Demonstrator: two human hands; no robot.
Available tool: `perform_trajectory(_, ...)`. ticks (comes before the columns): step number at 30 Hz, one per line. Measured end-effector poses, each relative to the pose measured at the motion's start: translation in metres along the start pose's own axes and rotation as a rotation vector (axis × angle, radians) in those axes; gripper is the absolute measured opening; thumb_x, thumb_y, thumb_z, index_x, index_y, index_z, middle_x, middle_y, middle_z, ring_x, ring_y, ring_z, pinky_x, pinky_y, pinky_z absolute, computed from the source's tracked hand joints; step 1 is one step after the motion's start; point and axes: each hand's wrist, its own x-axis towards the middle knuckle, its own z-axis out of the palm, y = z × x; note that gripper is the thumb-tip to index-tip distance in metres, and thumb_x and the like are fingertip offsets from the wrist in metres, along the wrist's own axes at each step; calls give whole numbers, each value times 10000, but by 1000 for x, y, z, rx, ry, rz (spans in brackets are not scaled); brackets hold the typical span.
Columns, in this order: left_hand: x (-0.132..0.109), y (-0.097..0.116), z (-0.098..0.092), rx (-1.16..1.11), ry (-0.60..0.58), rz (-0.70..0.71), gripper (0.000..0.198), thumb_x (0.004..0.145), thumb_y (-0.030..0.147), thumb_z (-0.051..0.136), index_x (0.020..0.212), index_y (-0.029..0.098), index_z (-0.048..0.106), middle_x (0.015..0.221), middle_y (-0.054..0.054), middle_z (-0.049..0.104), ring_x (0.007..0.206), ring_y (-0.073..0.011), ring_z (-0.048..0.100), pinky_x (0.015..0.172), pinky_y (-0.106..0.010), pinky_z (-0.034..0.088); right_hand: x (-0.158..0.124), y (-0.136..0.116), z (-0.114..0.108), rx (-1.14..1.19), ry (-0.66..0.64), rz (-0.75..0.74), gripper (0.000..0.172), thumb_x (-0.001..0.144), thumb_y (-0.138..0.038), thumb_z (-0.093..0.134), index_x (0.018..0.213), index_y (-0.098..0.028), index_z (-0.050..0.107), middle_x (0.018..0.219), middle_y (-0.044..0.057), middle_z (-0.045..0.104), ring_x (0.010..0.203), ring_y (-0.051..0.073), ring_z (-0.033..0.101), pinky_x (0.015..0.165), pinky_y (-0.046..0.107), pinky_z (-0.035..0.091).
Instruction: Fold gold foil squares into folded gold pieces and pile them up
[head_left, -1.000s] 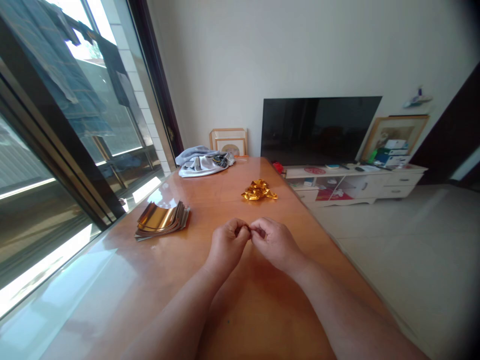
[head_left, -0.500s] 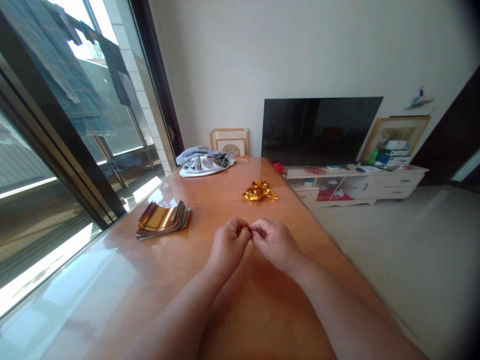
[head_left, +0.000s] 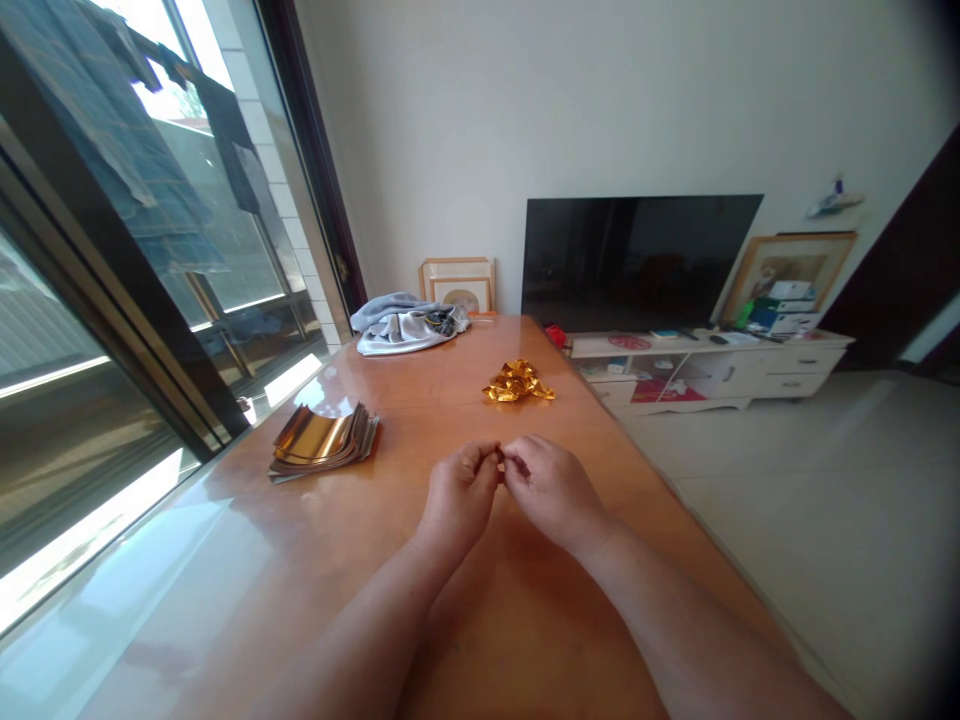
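**Both hands pinched on a small piece, right of the stack of gold sheets**

The left hand [head_left: 459, 490] and right hand [head_left: 551, 485] meet fingertip to fingertip over the table [head_left: 300, 560], to the right of the stack of gold sheets [head_left: 322, 437] and nearer the person. Thumb and forefinger of each hand are pressed together on a small piece [head_left: 501, 456] held between them. It is almost wholly hidden, so its shape cannot be told. Beyond the stack and to its right lies a heap of folded gold pieces [head_left: 517, 381], so several look finished. The stack looks thick, so much of the work seems left. A grey cloth [head_left: 405, 325] lies far beyond the stack
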Motion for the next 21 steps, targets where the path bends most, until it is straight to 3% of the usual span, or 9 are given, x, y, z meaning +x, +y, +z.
perform_trajectory(11,-8,24,5,-300,-170,-194,361,883,332,556,1161,152,699,803,-24,685,668,-119,628,645,-225,493,0,4,-1,0,17,88,139,909,-182,537,782,-222,578,764,14,637,712,161,580,621,252,354)
perform_trajectory(21,-12,31,0,-220,-181,-215,531,920,414,537,1340,98,614,540,-9,655,564,-169,643,605,-258,491,1,9,-3,22,37,72,147,926,-230,544,788,-218,591,733,5,638,683,153,580,617,246,357)
